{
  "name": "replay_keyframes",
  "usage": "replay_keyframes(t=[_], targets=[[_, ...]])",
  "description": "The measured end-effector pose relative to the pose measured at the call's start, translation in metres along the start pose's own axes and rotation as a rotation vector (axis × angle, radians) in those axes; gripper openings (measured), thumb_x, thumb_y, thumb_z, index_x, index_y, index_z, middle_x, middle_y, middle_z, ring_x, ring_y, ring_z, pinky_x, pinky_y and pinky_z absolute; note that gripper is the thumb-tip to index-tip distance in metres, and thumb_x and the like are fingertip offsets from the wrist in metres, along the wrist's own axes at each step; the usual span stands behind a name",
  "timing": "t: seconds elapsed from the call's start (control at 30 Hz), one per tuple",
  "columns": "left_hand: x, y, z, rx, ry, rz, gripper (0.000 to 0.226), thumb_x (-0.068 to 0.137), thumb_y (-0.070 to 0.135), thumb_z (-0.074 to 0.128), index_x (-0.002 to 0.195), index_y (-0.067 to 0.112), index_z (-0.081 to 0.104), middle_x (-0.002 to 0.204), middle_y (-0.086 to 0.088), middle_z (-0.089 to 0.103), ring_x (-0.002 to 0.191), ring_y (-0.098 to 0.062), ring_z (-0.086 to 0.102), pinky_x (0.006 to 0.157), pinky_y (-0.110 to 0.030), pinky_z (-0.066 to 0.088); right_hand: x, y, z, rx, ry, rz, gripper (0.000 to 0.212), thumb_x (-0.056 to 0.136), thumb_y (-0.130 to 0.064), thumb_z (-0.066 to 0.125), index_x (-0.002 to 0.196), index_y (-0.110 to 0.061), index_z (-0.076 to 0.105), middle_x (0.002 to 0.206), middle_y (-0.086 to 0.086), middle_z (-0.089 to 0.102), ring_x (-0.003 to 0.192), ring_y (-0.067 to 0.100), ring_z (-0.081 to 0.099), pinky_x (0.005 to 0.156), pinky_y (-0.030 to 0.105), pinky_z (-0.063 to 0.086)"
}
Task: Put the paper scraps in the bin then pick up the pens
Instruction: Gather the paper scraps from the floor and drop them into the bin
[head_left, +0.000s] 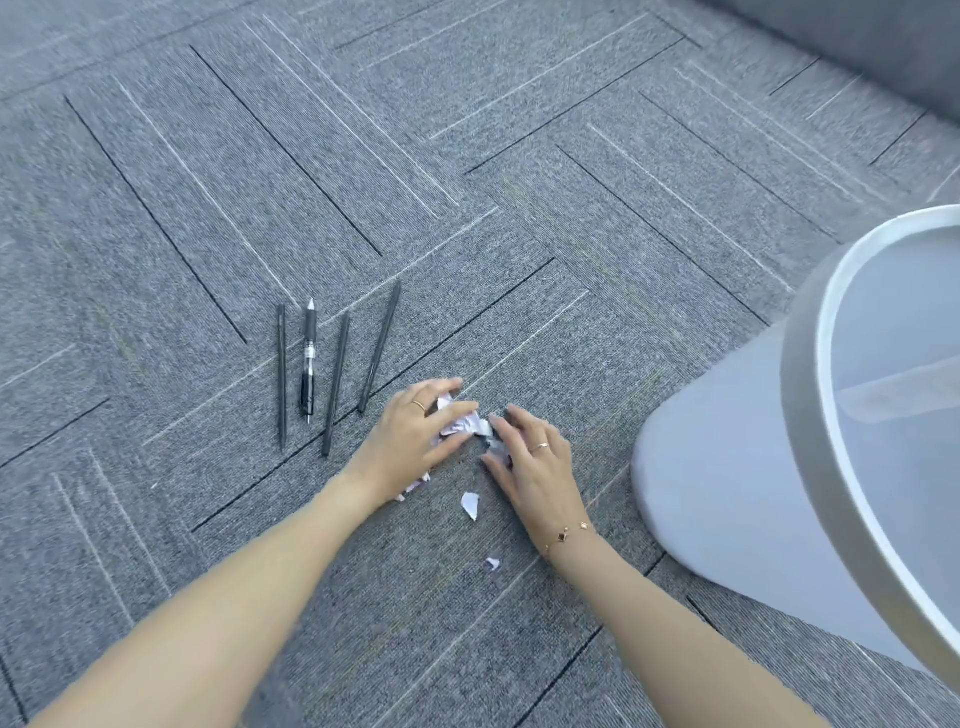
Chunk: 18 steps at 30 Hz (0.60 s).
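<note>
A small heap of white paper scraps (464, 423) lies on the grey carpet between my two hands. My left hand (415, 436) curls around the heap's left side, fingers bent over the scraps. My right hand (535, 462) presses in from the right, fingertips touching the paper. Two loose scraps lie nearer to me: a larger one (470, 505) and a tiny one (492, 564). Several black pens (308, 361) lie side by side to the left of my hands. The white bin (810, 395) stands at the right, its mouth open.
Grey carpet tiles (467, 182) with line patterns cover the floor. A dark grey piece of furniture (883, 47) sits at the top right behind the bin.
</note>
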<state>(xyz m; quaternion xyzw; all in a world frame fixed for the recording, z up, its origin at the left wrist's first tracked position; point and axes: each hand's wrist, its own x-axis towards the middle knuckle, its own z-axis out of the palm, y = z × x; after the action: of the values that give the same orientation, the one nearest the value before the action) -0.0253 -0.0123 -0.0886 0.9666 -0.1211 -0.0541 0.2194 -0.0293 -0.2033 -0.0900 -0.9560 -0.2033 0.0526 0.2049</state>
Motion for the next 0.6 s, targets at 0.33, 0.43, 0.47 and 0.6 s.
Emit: replay_keyframes(t=[0.33, 0.43, 0.47, 0.6], targets=[[0.035, -0.019, -0.002, -0.064, 0.217, 0.056, 0.032, 0.091, 0.037, 0.045, 0.098, 0.01, 0.062, 0.092, -0.004, 0.058, 0.085, -0.018, 0.054, 0.071, -0.029, 0.05, 0.057, 0.006, -0.001, -0.065, 0.198, -0.119, 0.022, 0.089, -0.03, 0.044, 0.089, -0.017, 0.062, 0.08, 0.0, 0.06, 0.062, 0.017, 0.061, 0.039, 0.025, 0.044], [0.051, -0.024, -0.008, 0.081, 0.198, 0.135, 0.03, 0.092, 0.034, 0.041, 0.09, 0.011, 0.06, 0.081, -0.003, 0.06, 0.071, -0.017, 0.059, 0.054, -0.027, 0.051, 0.076, 0.002, -0.006, -0.159, 0.118, -0.093, 0.024, 0.089, -0.03, 0.04, 0.079, -0.014, 0.054, 0.065, -0.002, 0.057, 0.042, 0.015, 0.056, 0.028, 0.02, 0.03], [0.055, -0.023, -0.01, 0.127, 0.195, 0.131, 0.03, 0.092, 0.032, 0.039, 0.085, 0.011, 0.059, 0.075, -0.003, 0.059, 0.063, -0.017, 0.059, 0.047, -0.026, 0.049, 0.081, 0.0, -0.009, -0.191, 0.085, -0.071, 0.025, 0.09, -0.03, 0.039, 0.076, -0.013, 0.051, 0.059, -0.002, 0.056, 0.037, 0.015, 0.054, 0.028, 0.018, 0.025], [0.06, -0.007, -0.021, 0.138, 0.181, -0.004, 0.027, 0.09, 0.023, 0.04, 0.068, 0.01, 0.05, 0.059, 0.0, 0.047, 0.049, -0.019, 0.049, 0.041, -0.029, 0.042, 0.09, -0.01, -0.02, -0.162, -0.126, 0.026, 0.024, 0.1, -0.025, 0.032, 0.085, -0.009, 0.041, 0.058, 0.001, 0.051, 0.05, 0.027, 0.057, 0.04, 0.027, 0.032]])
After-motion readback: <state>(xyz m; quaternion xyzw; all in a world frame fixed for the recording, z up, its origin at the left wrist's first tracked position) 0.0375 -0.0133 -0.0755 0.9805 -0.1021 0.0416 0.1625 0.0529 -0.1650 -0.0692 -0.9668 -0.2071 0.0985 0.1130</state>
